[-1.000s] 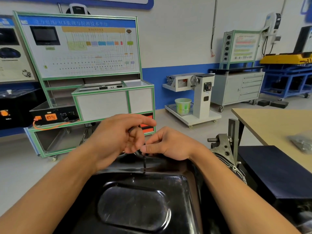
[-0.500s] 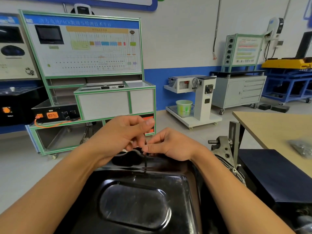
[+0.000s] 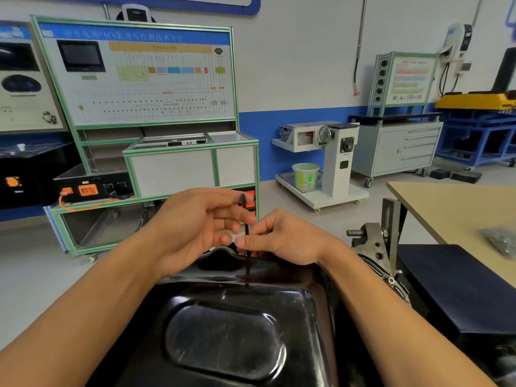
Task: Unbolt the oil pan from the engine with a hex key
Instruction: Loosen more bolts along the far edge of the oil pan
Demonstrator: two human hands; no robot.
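The glossy black oil pan (image 3: 226,331) fills the lower middle of the view, bottom side up on the engine. A thin black hex key (image 3: 247,263) stands upright at the pan's far edge, its lower tip down at the flange. My right hand (image 3: 282,241) pinches the key's shaft between thumb and fingers. My left hand (image 3: 195,227) is beside it, fingers loosely spread around the key's upper end, whose short arm shows above the fingertips. The bolt under the key is hidden.
A grey metal engine bracket (image 3: 374,247) with a protruding stud stands right of the pan. A wooden table (image 3: 452,208) with a bag of small parts (image 3: 502,241) is at the right. Training cabinets and a white stand with a green bucket (image 3: 305,177) line the back.
My left hand has opened from a curled grip and lifted slightly, so the key's upper end now shows above its fingers. My right hand keeps pinching the shaft.
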